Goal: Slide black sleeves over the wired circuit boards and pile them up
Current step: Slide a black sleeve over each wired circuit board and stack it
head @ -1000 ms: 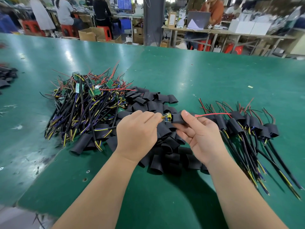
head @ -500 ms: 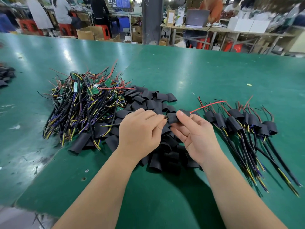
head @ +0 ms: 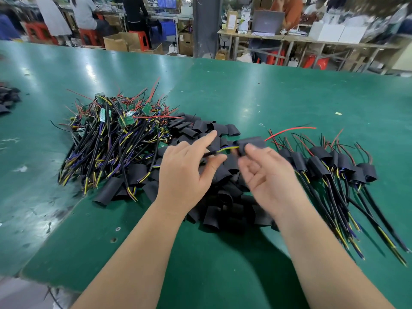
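Green table — loose sleeves pile centre; beyond it pillar, red stools, seated workers. Right hand pinches sleeved board; left hand spread — cannot tell if it grips the wire.

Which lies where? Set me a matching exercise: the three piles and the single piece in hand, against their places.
Things:
1. bare wired boards
2. loose black sleeves
3. sleeved boards
4. single sleeved board

Places:
A. pile on the right
B. lifted, at the right hand
C. pile on the left
D. pile in the middle

Pairs: 1-C, 2-D, 3-A, 4-B
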`<state>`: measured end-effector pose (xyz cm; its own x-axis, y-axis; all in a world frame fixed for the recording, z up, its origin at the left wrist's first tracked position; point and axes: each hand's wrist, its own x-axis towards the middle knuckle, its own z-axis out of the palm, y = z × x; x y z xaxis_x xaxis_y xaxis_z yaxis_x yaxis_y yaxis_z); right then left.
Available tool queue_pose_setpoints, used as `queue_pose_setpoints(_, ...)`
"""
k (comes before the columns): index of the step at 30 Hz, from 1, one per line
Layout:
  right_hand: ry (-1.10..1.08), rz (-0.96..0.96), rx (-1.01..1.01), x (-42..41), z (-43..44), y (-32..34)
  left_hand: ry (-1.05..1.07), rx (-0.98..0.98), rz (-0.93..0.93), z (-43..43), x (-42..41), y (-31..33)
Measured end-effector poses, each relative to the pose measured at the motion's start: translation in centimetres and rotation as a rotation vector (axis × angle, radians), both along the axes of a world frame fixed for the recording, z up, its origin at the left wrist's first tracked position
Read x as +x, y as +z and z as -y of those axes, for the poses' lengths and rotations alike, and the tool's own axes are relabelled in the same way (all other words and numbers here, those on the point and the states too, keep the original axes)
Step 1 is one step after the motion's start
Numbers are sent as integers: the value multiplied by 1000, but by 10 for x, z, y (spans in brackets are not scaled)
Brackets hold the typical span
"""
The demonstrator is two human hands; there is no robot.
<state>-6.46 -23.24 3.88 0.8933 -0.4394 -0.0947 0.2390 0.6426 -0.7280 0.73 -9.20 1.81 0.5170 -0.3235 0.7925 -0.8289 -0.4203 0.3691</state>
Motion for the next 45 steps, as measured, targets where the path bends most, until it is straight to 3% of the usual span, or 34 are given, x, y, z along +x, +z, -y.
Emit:
queue_pose_setpoints(4, -242, 100, 145, -16, 39, 26, 86, -124, -92, -16, 11, 5)
queue_pose_setpoints(8, -449, 49, 27, -33, 78, 33, 487, -78, -264, -27, 27, 1)
queue_pose_setpoints(10, -565, -96, -183, -36, 89, 28, 670, 55, -410, -32, 34, -6)
queue_pose_setpoints(13, -633, -363, -644, -36, 96, 15, 756, 222, -568, -39, 40, -11)
queue_pose_setpoints(17, -578, -748, -1222, -34, 99, -4, 798, 305, -542, -40, 41, -13)
queue_pose_setpoints(20, -613, -812, -1489, -34, 93, -4, 838, 263, -537, -45, 45, -12)
queue_pose_setpoints(24, -436, -746, -1416, -27, 79, -3, 855, 233, -503, -54, 52, -10)
queue_pose_setpoints(27, -287, -826, -1388, -24, 74, -10, 841, 197, -490, -56, 54, -10)
queue_pose_setpoints(30, -338, -903, -1458, -25, 77, -10, 826, 145, -452, -56, 52, -9)
queue_pose_setpoints(36, -326, -882, -1440, -23, 74, -13, 811, 296, -483, -55, 52, -16)
queue_pose_setpoints(39, -340, -861, -1433, -22, 73, -15, 766, 224, -512, -62, 58, -14)
queue_pose_setpoints(42, -394, -812, -1444, -23, 69, -13, 730, 165, -522, -65, 61, -11)
queue_pose_setpoints(45, -448, -640, -1462, -17, 50, -4, 746, 123, -501, -63, 58, -13)
